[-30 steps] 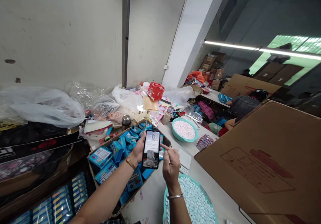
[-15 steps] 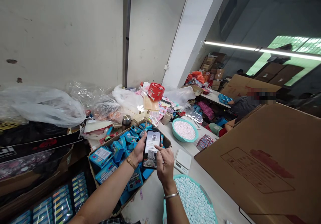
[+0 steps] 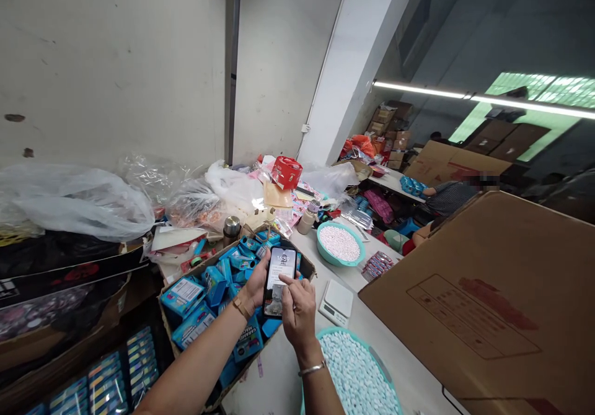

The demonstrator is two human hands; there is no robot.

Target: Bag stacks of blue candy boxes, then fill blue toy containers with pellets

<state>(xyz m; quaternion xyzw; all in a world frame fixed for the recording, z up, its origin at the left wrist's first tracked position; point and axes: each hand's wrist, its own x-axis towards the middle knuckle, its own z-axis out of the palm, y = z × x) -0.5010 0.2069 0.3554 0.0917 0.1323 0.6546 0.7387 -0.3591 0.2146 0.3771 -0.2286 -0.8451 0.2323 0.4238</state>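
Observation:
My left hand (image 3: 255,286) is closed round a smartphone (image 3: 275,308), held upright over the carton of blue packs. Its lit screen reads 16:59 above some notification text. With the index finger stretched out, my right hand (image 3: 300,310) reaches in from the right. The fingertip is on or just over the middle of the screen; contact is hard to tell. My other right fingers are loosely bent and hold nothing. Below the phone, several blue packs (image 3: 188,294) fill an open cardboard carton (image 3: 162,319).
A turquoise basin (image 3: 390,383) of pale blue pieces stands near my right forearm. Beyond are a white scale (image 3: 337,300), another basin (image 3: 325,255) of pale pink pieces and a bottle (image 3: 307,220). A large cardboard sheet (image 3: 488,303) blocks the right side; a person (image 3: 449,197) sits behind it.
The right index fingertip has shifted slightly left and down on the phone screen. The left hand still holds the phone. The whole view has shifted a little.

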